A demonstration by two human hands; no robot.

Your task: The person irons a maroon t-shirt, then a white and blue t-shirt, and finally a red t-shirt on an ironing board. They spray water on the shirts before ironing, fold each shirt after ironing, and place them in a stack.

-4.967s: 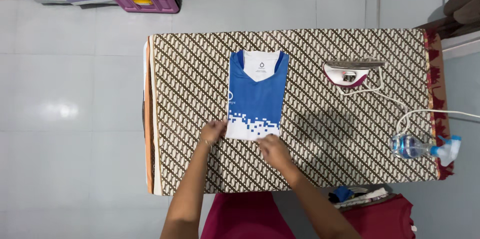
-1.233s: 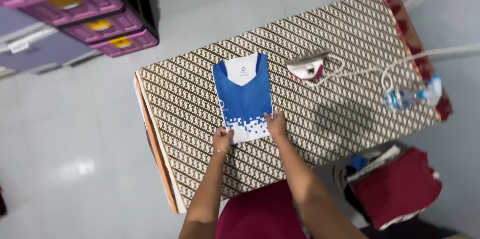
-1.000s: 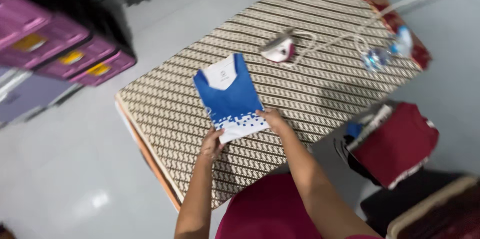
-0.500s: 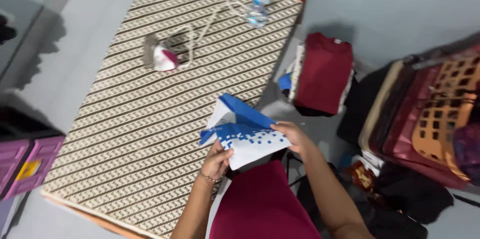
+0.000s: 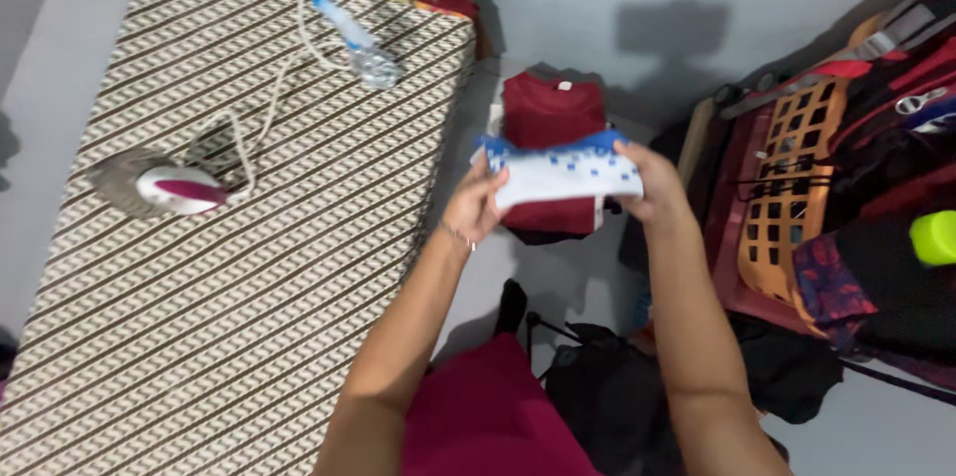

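Note:
Both hands hold a folded blue and white shirt (image 5: 563,170) in the air, seen edge-on. My left hand (image 5: 476,200) grips its left end and my right hand (image 5: 647,182) grips its right end. The shirt hovers just above a stack of folded dark red clothes (image 5: 550,118) that lies on the floor to the right of the patterned ironing mat (image 5: 199,277).
On the mat stand a white and pink iron (image 5: 164,187) with its white cord (image 5: 274,88) and a clear spray bottle (image 5: 357,43). A laundry basket (image 5: 787,197) with mixed clothes sits at the right. Dark clothing (image 5: 617,396) lies on the floor below.
The folded shirt was lifted off the mat and carried to the right, over the red stack. My view swung right with it, so the mat now lies at the left.

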